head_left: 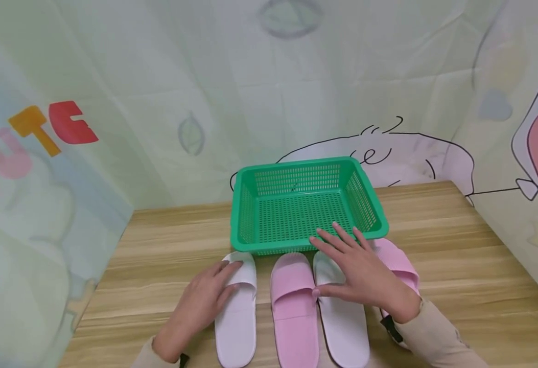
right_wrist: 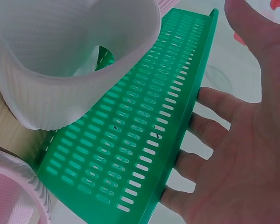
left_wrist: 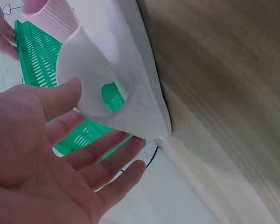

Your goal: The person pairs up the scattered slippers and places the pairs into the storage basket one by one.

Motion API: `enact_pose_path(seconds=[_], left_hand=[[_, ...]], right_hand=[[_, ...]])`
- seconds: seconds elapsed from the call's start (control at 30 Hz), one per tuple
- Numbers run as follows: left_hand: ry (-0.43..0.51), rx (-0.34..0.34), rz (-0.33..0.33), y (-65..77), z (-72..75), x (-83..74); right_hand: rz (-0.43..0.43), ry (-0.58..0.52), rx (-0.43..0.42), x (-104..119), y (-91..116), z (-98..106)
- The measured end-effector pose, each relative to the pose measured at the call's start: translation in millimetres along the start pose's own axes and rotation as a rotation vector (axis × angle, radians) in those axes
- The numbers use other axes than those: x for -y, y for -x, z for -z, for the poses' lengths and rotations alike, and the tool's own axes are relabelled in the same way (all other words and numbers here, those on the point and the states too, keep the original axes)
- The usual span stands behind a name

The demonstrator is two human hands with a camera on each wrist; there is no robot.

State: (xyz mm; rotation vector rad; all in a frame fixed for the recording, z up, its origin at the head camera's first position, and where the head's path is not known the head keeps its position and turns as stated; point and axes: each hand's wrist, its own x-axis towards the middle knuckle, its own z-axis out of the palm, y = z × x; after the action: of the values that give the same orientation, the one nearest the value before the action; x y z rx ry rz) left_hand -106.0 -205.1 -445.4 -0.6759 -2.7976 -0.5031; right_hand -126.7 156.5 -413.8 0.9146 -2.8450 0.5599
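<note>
Two white and two pink slippers lie in a row before a green mesh basket (head_left: 273, 247). My left hand (head_left: 202, 296) lies over the strap of the leftmost white slipper (head_left: 235, 329), its fingers loosely extended. In the left wrist view, the thumb (left_wrist: 63, 97) is at the strap and the fingers spread below. My right hand (head_left: 360, 273) has its fingers spread, fingertips at the basket's near rim, above the second white slipper (head_left: 346, 329). A pink slipper (head_left: 296, 327) sits between the white ones. The other pink slipper (head_left: 394, 255) is partly hidden by the right arm.
The basket stands at the back of a wooden table (head_left: 172, 230), its mesh floor visible. Behind it hangs a pale printed curtain (head_left: 158, 92) with coloured letters at the left and cartoon outlines at the right.
</note>
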Motion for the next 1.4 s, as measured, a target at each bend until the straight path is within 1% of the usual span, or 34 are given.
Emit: enact_pose_path(seconds=[0.13, 0.33, 0.47, 0.73, 0.9, 1.07, 1.3, 1.4], left_hand=[[-0.028, 0.008, 0.034, 1.3, 4.0, 2.0], [-0.031, 0.019, 0.122, 5.5, 9.9, 4.6], [-0.037, 0.042, 0.172, 7.9, 13.3, 5.6], [-0.025, 0.155, 0.252, 9.3, 22.8, 8.7], [-0.006, 0.2, 0.294, 11.6, 28.4, 11.8], [0.043, 0.237, 0.327, 13.4, 31.3, 12.6], [0.096, 0.333, 0.349, 12.6, 32.8, 9.5], [0.111, 0.37, 0.372, 12.4, 33.9, 7.3]], right_hand=[[-0.004, -0.002, 0.005, -0.3, -1.2, 1.4], [-0.011, -0.013, 0.015, -0.1, -1.6, 2.0], [-0.007, -0.02, 0.009, 0.6, -1.3, 2.6], [-0.003, -0.019, -0.001, 1.7, -1.0, 3.5], [-0.009, -0.025, 0.005, 1.9, -1.2, 3.6], [-0.018, -0.031, 0.014, 2.3, -1.8, 3.5], [-0.015, -0.025, 0.009, 2.5, -2.0, 4.2], [-0.016, -0.026, 0.011, 3.3, -2.2, 4.9]])
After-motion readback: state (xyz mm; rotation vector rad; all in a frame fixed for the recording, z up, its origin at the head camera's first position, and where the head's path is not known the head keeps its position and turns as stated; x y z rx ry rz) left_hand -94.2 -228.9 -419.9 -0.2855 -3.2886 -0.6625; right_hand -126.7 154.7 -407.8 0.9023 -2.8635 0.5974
